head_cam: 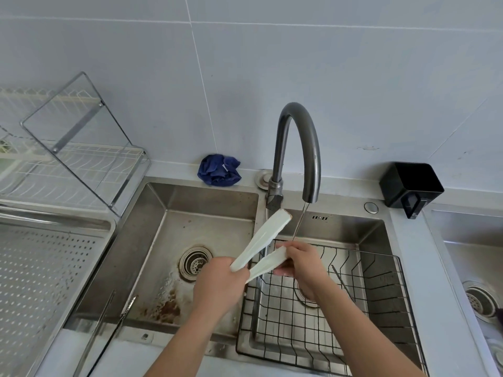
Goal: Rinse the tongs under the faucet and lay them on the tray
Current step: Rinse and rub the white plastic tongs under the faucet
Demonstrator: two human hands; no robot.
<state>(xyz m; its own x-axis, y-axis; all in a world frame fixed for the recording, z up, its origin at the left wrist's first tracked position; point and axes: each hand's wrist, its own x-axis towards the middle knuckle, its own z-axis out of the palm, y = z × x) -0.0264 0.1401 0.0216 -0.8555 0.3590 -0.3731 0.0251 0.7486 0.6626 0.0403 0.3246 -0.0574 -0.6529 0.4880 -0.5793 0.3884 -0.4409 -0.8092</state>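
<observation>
I hold pale white tongs [262, 239] over the divider of a double steel sink. My left hand [219, 285] grips their hinged end. My right hand [300, 261] closes around the tip of the lower arm, while the upper arm points up toward the faucet base. A thin stream of water falls from the dark grey faucet [298, 148] onto my right hand. The perforated steel tray [40, 268] lies at the left, apart from both hands.
Metal tongs [109, 330] lie on the sink's front left rim. A black wire basket [353, 308] sits in the right basin. A blue cloth [219, 170], a dish rack [68, 159] and a black holder [411, 187] stand behind. Another sink [479, 268] is at far right.
</observation>
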